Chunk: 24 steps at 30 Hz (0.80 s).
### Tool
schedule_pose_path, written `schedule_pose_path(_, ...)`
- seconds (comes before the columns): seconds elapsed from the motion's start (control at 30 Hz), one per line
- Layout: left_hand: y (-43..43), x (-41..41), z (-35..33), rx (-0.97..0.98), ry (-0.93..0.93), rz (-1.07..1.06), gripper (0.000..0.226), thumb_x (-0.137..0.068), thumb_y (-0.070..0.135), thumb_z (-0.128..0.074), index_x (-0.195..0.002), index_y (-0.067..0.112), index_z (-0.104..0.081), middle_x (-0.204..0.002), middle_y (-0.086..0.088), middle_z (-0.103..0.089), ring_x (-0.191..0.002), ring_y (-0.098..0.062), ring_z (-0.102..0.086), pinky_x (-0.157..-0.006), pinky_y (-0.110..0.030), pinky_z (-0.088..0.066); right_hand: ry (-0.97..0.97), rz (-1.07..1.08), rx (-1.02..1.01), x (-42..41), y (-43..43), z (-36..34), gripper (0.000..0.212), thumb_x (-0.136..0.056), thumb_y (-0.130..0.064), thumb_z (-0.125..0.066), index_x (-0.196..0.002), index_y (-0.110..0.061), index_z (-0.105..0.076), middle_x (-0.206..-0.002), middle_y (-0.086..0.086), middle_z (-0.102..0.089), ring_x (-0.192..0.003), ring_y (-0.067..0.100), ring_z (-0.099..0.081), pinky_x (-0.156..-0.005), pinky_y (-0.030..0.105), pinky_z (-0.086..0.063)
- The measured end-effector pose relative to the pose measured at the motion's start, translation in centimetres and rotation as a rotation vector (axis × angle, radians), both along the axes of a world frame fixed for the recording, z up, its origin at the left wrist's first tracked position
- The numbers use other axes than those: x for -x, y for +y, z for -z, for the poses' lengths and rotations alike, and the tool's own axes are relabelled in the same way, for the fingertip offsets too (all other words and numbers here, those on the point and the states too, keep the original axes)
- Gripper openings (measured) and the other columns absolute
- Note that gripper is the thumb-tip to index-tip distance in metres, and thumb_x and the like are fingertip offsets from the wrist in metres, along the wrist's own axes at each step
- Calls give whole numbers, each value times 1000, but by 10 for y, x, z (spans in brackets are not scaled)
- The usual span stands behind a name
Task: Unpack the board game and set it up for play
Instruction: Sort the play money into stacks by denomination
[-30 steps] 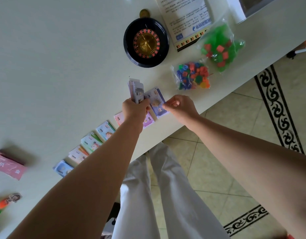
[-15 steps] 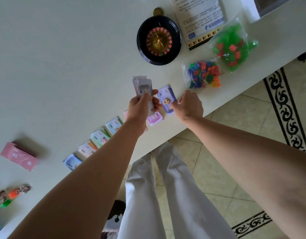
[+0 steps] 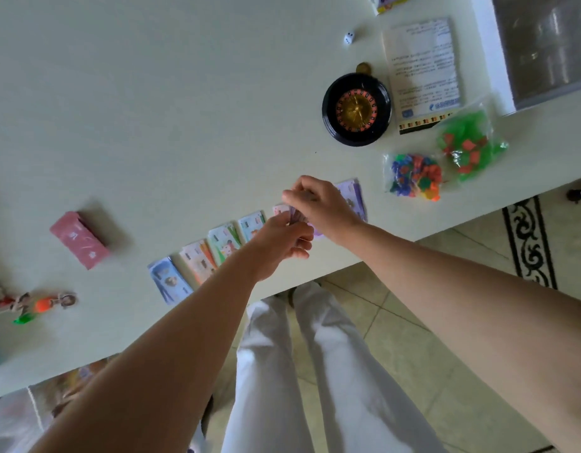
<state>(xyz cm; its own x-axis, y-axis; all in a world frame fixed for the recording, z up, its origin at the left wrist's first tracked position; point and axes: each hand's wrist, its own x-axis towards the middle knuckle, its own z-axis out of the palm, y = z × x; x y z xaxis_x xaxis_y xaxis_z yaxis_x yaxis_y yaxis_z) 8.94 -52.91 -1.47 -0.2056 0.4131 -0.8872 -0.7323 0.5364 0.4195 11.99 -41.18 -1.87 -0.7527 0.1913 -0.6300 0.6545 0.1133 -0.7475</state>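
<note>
My left hand [image 3: 282, 238] grips a small stack of play-money notes [image 3: 297, 219] just above the table's near edge. My right hand [image 3: 318, 204] reaches over it and pinches the top of that stack; both hands touch. A row of sorted note piles lies along the near edge: blue [image 3: 168, 279], orange [image 3: 199, 261], green [image 3: 223, 241], teal [image 3: 251, 225], a pink one mostly hidden by my hands, and purple [image 3: 353, 197] behind my right wrist. The white table [image 3: 152, 109] carries everything.
A black roulette wheel [image 3: 356, 109], a rules sheet [image 3: 421, 73], a white die [image 3: 348, 38], a bag of mixed coloured pieces [image 3: 413, 176] and a bag of green and red houses [image 3: 469, 145] lie at the right. A pink card box [image 3: 80, 238] and player figures [image 3: 37, 304] lie left. A box [image 3: 544, 47] sits top right.
My right hand left the purple pile and came over to the stack in my left hand. My left hand dropped lower and tilted. The view shifted, showing more of the table's far side.
</note>
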Motion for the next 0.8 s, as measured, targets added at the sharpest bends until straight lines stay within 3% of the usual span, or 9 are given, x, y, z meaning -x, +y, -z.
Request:
schedule_pose_path(0.1, -19, -2, -8, 56, 52, -58, 5, -90, 4, -53, -91, 7, -57, -75, -10, -57, -62, -14, -50, -56, -23, -43, 12, -79, 3, 3, -20, -9, 27, -90, -44, -56, -78, -22, -47, -71, -3, -54, -66, 12, -53, -61, 25, -43)
schedule_pose_path(0.27, -49, -10, -23, 59, 61, -53, 14, -92, 7, -45, -79, 11, -50, -65, -5, -45, -55, -14, -38, -52, -24, -35, 15, -93, -9, 2, -58, -15, 13, -92, -21, -54, -92, -9, -51, -75, -5, -52, -71, 8, -51, -62, 23, -41)
schedule_pose_path(0.37, -72, -16, -26, 56, 38, -172, 13, -90, 4, -43, -81, 11, -49, -64, -3, -45, -56, -13, -38, -51, -23, -34, 4, -146, -11, 5, -86, -21, 25, -91, -24, -53, -83, 0, -52, -70, 1, -49, -65, 9, -47, -59, 23, -37)
schedule_pose_path(0.47, -99, -24, -28, 53, -34, -291, 17, -91, 4, -37, -80, 12, -48, -63, -2, -46, -57, -12, -39, -55, -23, -35, 56, -341, -79, 6, -113, -27, 31, -96, -26, -52, -78, 0, -52, -62, 5, -49, -55, 4, -42, -54, 18, -33)
schedule_pose_path(0.6, -136, -37, -22, 158, 141, -314, 28, -92, 3, -39, -66, 12, -46, -58, -3, -44, -52, -13, -35, -51, -25, -31, 11, -405, -122, 6, -151, -17, 33, -96, -26, -50, -85, 5, -56, -69, 15, -61, -64, 23, -54, -62, 33, -42)
schedule_pose_path(0.7, -168, -44, -21, 179, 190, -379, 28, -96, 8, -41, -70, 10, -53, -62, -5, -52, -53, -16, -45, -52, -27, -39, -55, -402, -187, 6, -186, -12, 28, -93, -23, -52, -83, 2, -60, -79, 18, -65, -69, 27, -58, -62, 32, -44)
schedule_pose_path(0.8, -206, -49, -28, 35, 57, -383, 22, -97, 17, -43, -88, 7, -61, -76, -7, -66, -69, -16, -64, -72, -29, -52, -45, -413, -230, 4, -219, -16, 22, -89, -21, -57, -79, -2, -64, -77, 10, -69, -73, 23, -64, -71, 35, -50)
